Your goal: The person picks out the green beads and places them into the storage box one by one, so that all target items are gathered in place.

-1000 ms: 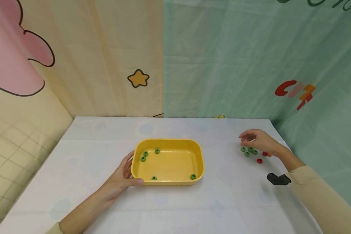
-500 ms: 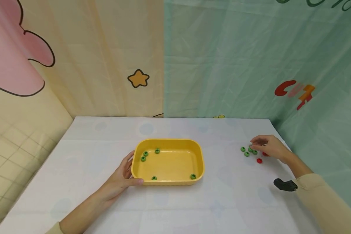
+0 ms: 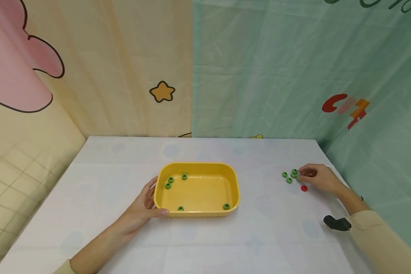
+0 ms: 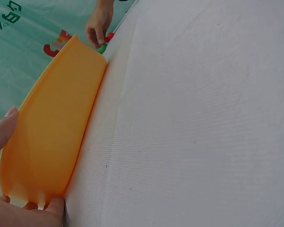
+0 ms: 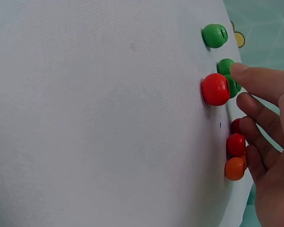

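Note:
My left hand [image 3: 140,213] grips the left end of a yellow rectangular tray [image 3: 196,214], thumb along the near rim. The tray's outer wall [image 4: 57,123] fills much of the left wrist view. Inside it lie several round green beads with holes, one of them a green bead [image 3: 226,206] in the near right corner. On the right, my right hand [image 3: 323,179] reaches into a cluster of loose beads. Its thumb and index fingertips stand right at a green bead [image 5: 233,86]. Close by sits a red bead [image 5: 215,89]; another red bead [image 5: 235,144] and an orange bead [image 5: 235,169] lie beneath the other fingers.
A white cloth [image 3: 205,243] covers the table. Printed curtains [image 3: 260,76] hang behind it and along both sides. A black piece [image 3: 337,223] juts from the right sleeve's cuff over the table.
My right hand has moved right and slightly nearer over the bead cluster, covering the orange and one red bead in the head view. My left hand and the tray stay put.

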Demonstrator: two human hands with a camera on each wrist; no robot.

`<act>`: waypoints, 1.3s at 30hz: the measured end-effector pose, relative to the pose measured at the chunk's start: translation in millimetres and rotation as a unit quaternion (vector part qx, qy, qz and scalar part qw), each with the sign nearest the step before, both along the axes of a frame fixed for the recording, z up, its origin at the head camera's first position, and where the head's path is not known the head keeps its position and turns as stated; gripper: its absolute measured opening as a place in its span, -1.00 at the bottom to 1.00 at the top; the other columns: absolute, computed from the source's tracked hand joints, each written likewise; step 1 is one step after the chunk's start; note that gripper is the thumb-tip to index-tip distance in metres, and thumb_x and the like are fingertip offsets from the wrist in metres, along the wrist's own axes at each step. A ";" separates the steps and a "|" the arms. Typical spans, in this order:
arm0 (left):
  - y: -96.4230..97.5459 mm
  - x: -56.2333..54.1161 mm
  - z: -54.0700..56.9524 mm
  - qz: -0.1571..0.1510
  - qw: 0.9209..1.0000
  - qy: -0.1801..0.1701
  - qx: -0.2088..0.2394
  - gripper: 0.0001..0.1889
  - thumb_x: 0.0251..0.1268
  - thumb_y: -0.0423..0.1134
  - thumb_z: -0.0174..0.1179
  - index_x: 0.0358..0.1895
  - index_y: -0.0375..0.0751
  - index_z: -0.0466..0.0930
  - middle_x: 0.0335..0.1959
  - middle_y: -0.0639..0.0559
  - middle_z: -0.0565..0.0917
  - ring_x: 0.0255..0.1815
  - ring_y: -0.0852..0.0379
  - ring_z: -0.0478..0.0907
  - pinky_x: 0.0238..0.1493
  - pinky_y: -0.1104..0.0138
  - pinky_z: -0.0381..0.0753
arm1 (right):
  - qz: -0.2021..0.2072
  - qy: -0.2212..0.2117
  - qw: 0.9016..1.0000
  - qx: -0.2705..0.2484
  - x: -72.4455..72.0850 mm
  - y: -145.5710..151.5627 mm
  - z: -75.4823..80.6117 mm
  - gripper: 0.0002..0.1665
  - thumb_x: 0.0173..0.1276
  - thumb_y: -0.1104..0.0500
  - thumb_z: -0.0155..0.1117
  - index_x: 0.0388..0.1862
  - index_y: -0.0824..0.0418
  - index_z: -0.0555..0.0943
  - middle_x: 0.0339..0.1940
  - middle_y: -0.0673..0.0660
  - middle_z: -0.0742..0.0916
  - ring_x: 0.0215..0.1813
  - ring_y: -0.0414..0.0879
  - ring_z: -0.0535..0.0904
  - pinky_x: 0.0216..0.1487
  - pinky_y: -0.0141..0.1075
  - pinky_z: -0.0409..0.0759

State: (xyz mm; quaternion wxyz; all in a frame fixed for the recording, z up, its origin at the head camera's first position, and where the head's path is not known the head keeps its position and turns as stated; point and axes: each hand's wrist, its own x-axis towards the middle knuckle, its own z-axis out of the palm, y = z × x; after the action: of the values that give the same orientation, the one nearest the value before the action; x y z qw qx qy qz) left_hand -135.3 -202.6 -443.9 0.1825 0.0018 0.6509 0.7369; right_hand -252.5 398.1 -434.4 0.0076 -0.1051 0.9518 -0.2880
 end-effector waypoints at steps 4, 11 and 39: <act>-0.2 -0.1 0.6 0.001 1.000 0.000 -0.008 0.19 0.20 -0.45 0.45 0.70 0.13 -0.23 0.71 0.00 -0.13 0.69 -0.07 -0.22 0.56 0.10 0.00 | 0.019 0.018 0.999 0.028 -1.1 -2.2 -3.3 -0.72 0.32 0.19 0.52 -0.06 0.31 0.74 -0.20 0.11 0.76 -0.17 0.01 0.59 -0.23 -0.35 0.61; -0.4 -0.9 0.9 0.003 1.000 -0.003 -0.017 0.20 0.20 -0.45 0.46 0.71 0.13 -0.24 0.71 -0.01 -0.14 0.68 -0.08 -0.20 0.55 0.12 0.03 | 0.031 0.025 0.998 0.050 -1.6 -2.8 -7.4 -0.78 0.29 0.19 0.55 -0.13 0.25 0.76 -0.19 0.11 0.76 -0.18 0.00 0.56 -0.23 -0.25 0.60; -0.9 0.1 1.9 -0.005 1.000 0.008 -0.011 0.19 0.22 -0.45 0.45 0.71 0.11 -0.26 0.71 -0.06 -0.14 0.68 -0.10 -0.21 0.55 0.09 0.03 | 0.026 -0.022 0.999 -0.024 -10.2 -29.8 20.5 -0.64 0.48 0.10 0.38 0.11 0.30 0.69 -0.01 0.19 0.75 0.01 0.10 0.62 -0.11 -0.31 0.65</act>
State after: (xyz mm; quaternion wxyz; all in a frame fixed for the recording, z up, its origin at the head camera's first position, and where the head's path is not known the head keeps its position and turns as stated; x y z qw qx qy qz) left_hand -135.2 -203.5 -442.0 0.1808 0.0091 0.6602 0.7290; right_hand -262.8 368.3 -413.9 0.0337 -0.1233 0.9412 -0.3127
